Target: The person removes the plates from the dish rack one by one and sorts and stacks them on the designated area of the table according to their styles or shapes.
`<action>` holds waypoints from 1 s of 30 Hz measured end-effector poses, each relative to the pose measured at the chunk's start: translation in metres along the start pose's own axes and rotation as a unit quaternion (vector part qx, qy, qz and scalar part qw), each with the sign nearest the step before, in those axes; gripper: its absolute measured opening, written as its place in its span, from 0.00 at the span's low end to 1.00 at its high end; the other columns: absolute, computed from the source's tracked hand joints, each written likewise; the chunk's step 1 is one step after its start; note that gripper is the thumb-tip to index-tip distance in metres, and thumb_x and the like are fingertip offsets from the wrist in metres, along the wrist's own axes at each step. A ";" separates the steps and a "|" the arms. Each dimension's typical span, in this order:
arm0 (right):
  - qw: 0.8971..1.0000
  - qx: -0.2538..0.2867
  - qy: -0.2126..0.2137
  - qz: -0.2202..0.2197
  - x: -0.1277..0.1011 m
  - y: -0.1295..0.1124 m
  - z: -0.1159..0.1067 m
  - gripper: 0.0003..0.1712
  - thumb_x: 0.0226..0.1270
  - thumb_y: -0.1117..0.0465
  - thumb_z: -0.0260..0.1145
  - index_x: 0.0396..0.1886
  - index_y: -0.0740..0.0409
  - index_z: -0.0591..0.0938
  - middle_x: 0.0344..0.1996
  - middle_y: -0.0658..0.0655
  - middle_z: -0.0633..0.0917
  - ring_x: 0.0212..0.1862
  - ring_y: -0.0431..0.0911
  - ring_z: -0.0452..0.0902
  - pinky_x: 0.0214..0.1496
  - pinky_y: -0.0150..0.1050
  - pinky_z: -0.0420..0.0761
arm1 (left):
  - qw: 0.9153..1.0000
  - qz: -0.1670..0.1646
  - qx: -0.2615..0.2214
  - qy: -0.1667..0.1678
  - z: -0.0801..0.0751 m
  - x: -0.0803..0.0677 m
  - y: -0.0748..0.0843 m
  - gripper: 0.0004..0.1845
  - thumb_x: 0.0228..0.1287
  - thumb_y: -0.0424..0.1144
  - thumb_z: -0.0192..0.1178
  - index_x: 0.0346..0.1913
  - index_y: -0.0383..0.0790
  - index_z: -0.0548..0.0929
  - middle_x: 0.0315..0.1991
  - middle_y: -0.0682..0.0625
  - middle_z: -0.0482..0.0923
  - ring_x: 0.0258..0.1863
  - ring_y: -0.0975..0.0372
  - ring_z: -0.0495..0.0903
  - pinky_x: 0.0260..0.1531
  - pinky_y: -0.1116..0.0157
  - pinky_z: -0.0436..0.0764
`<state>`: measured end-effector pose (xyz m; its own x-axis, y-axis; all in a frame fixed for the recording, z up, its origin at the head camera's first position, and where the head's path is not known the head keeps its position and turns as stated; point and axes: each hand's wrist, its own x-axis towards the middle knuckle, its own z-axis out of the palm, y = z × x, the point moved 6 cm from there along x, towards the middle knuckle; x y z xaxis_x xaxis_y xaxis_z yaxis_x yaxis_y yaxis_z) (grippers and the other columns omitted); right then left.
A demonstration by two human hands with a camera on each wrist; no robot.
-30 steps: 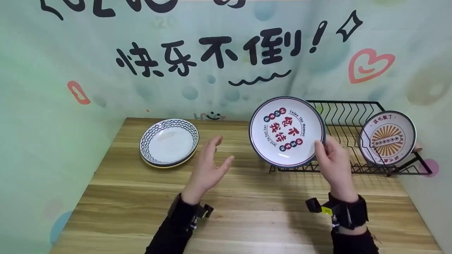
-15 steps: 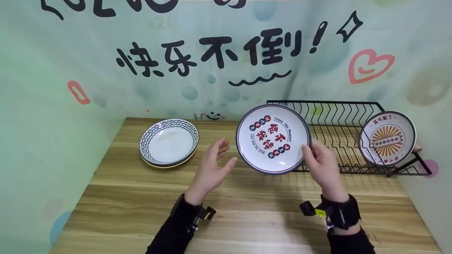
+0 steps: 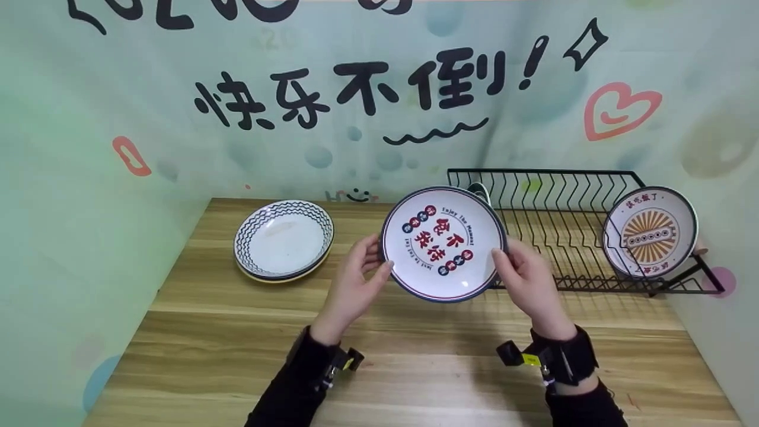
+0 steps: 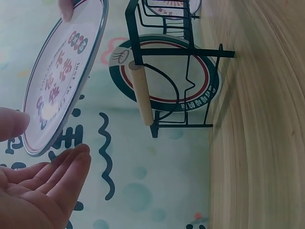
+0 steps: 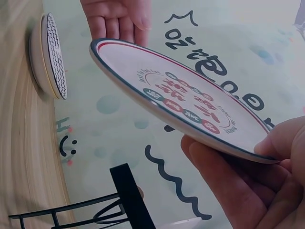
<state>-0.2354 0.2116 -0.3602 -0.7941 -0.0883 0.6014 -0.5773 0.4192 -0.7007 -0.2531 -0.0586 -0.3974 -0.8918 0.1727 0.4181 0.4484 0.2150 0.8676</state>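
Observation:
A white plate (image 3: 442, 243) with a blue rim and red characters hangs above the table, its face tilted toward the head camera. My right hand (image 3: 529, 279) pinches its right edge, thumb on the face and fingers beneath, as the right wrist view shows. At the opposite edge is my left hand (image 3: 356, 281). Its thumb and straight fingers (image 4: 62, 176) stand around the rim without a visible grip; whether the thumb touches is unclear.
A black wire dish rack (image 3: 563, 231) stands at the right, with an orange-patterned plate (image 3: 651, 232) in its right end. A green-rimmed plate (image 4: 164, 76) stands in the rack too. Stacked wavy-patterned dishes (image 3: 284, 240) rest on the wooden table (image 3: 237, 344) at left.
My right hand has carried the plate left and slightly down, away from in front of the rack. The plate's left edge now lies between my left thumb and fingers.

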 end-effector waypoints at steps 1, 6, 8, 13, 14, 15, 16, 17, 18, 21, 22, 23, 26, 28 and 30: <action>1.000 0.003 -0.002 0.001 0.000 0.000 0.001 0.05 0.68 0.76 0.60 0.37 0.71 0.82 0.17 0.47 0.70 0.18 0.35 0.61 0.17 0.27 0.63 | 1.000 -0.003 -0.003 0.002 0.000 0.000 0.000 0.29 0.66 0.32 0.62 0.66 0.24 0.67 0.53 0.38 0.77 0.50 0.52 0.80 0.55 0.65 0.79; 1.000 0.011 -0.015 -0.001 0.000 0.000 0.005 0.06 0.69 0.76 0.59 0.37 0.71 0.83 0.18 0.47 0.71 0.19 0.35 0.61 0.17 0.28 0.63 | 0.999 -0.027 -0.025 0.012 -0.001 0.000 -0.002 0.25 0.65 0.30 0.63 0.63 0.25 0.70 0.49 0.40 0.79 0.46 0.54 0.81 0.50 0.64 0.82; 1.000 0.007 -0.018 -0.002 0.000 -0.001 0.006 0.06 0.69 0.75 0.59 0.37 0.71 0.83 0.19 0.48 0.72 0.19 0.36 0.62 0.18 0.28 0.64 | 0.999 -0.037 -0.034 0.016 -0.001 0.000 -0.003 0.23 0.65 0.30 0.63 0.61 0.26 0.72 0.48 0.40 0.79 0.44 0.54 0.81 0.47 0.64 0.83; 1.000 0.000 -0.022 -0.012 -0.001 -0.003 0.008 0.05 0.69 0.75 0.60 0.37 0.71 0.83 0.20 0.49 0.74 0.20 0.36 0.63 0.19 0.27 0.65 | 0.998 -0.044 -0.040 0.032 -0.003 0.000 -0.004 0.19 0.66 0.30 0.63 0.57 0.26 0.76 0.46 0.39 0.81 0.42 0.54 0.82 0.44 0.64 0.84; 1.000 0.003 -0.022 -0.014 -0.001 -0.003 0.008 0.05 0.69 0.76 0.60 0.37 0.71 0.83 0.20 0.50 0.74 0.20 0.36 0.63 0.19 0.27 0.65 | 0.998 -0.042 -0.037 0.036 -0.003 0.000 -0.004 0.18 0.66 0.30 0.63 0.56 0.26 0.76 0.46 0.39 0.81 0.42 0.53 0.82 0.43 0.65 0.84; 1.000 0.008 -0.024 -0.017 -0.001 -0.003 0.009 0.06 0.69 0.76 0.59 0.38 0.72 0.83 0.20 0.51 0.75 0.20 0.36 0.64 0.19 0.27 0.66 | 0.998 -0.038 -0.034 0.040 -0.004 0.000 -0.003 0.17 0.66 0.30 0.63 0.54 0.26 0.77 0.45 0.39 0.82 0.41 0.53 0.83 0.42 0.65 0.84; 0.999 0.016 -0.027 -0.019 -0.001 -0.003 0.009 0.06 0.69 0.76 0.59 0.38 0.72 0.83 0.21 0.52 0.77 0.21 0.36 0.65 0.19 0.27 0.67 | 0.998 -0.033 -0.029 0.044 -0.005 0.000 -0.002 0.15 0.66 0.30 0.62 0.53 0.26 0.78 0.44 0.39 0.82 0.40 0.53 0.83 0.42 0.65 0.85; 0.999 0.024 -0.030 -0.020 -0.001 -0.003 0.010 0.06 0.69 0.76 0.59 0.39 0.72 0.82 0.22 0.54 0.78 0.21 0.36 0.66 0.20 0.26 0.68 | 0.998 -0.027 -0.024 0.049 -0.006 0.000 -0.002 0.14 0.66 0.30 0.62 0.51 0.26 0.78 0.42 0.39 0.82 0.39 0.53 0.83 0.41 0.65 0.85; 0.999 0.032 -0.033 -0.022 -0.001 -0.003 0.010 0.07 0.69 0.76 0.58 0.40 0.73 0.82 0.23 0.56 0.79 0.21 0.36 0.67 0.20 0.26 0.68 | 0.998 -0.021 -0.018 0.053 -0.007 -0.001 -0.001 0.13 0.65 0.29 0.62 0.50 0.25 0.79 0.41 0.39 0.83 0.37 0.53 0.83 0.39 0.65 0.85; 0.997 0.055 -0.040 -0.026 -0.001 -0.003 0.012 0.07 0.69 0.77 0.57 0.41 0.74 0.82 0.25 0.60 0.82 0.23 0.36 0.69 0.22 0.26 0.70 | 0.998 0.004 -0.002 0.064 -0.008 -0.001 0.002 0.10 0.65 0.28 0.63 0.46 0.25 0.80 0.37 0.39 0.83 0.34 0.54 0.83 0.36 0.65 0.85; 0.997 0.060 -0.041 -0.026 -0.001 -0.003 0.012 0.07 0.69 0.78 0.57 0.41 0.74 0.82 0.25 0.60 0.82 0.23 0.36 0.69 0.22 0.26 0.70 | 0.998 0.011 0.001 0.067 -0.009 -0.002 0.003 0.09 0.64 0.27 0.63 0.45 0.25 0.81 0.36 0.40 0.83 0.33 0.54 0.83 0.35 0.65 0.85; 0.997 0.061 -0.041 -0.026 -0.001 -0.003 0.012 0.07 0.69 0.78 0.57 0.41 0.74 0.82 0.25 0.60 0.82 0.22 0.36 0.69 0.22 0.26 0.70 | 0.997 0.016 0.003 0.070 -0.009 -0.002 0.003 0.09 0.64 0.27 0.63 0.44 0.25 0.81 0.35 0.40 0.83 0.32 0.54 0.83 0.34 0.66 0.85; 0.997 0.059 -0.041 -0.022 -0.001 -0.003 0.012 0.07 0.69 0.78 0.58 0.41 0.74 0.82 0.23 0.59 0.81 0.21 0.36 0.67 0.20 0.26 0.69 | 0.996 0.025 -0.001 0.081 -0.010 -0.003 0.005 0.08 0.63 0.26 0.63 0.43 0.25 0.82 0.34 0.40 0.84 0.31 0.54 0.84 0.33 0.66 0.86; 0.997 0.060 -0.042 -0.017 -0.001 -0.003 0.012 0.07 0.69 0.77 0.58 0.41 0.74 0.82 0.24 0.59 0.82 0.21 0.36 0.68 0.21 0.26 0.70 | 0.995 0.030 -0.001 0.091 -0.010 -0.004 0.006 0.08 0.63 0.25 0.63 0.43 0.25 0.82 0.34 0.40 0.84 0.31 0.54 0.84 0.32 0.66 0.86; 0.997 0.060 -0.045 -0.014 -0.001 -0.002 0.012 0.07 0.69 0.77 0.58 0.41 0.73 0.82 0.24 0.59 0.82 0.21 0.36 0.67 0.21 0.26 0.69 | 0.994 0.037 -0.001 0.103 -0.011 -0.005 0.006 0.09 0.62 0.25 0.64 0.44 0.24 0.83 0.34 0.39 0.85 0.31 0.53 0.85 0.33 0.66 0.86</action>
<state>-0.2360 0.1996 -0.3639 -0.7881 -0.1812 0.5883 -0.6137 0.3058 -0.7280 -0.2465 -0.0686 -0.3910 -0.8500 -0.0124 0.5266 0.5131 0.2066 0.8331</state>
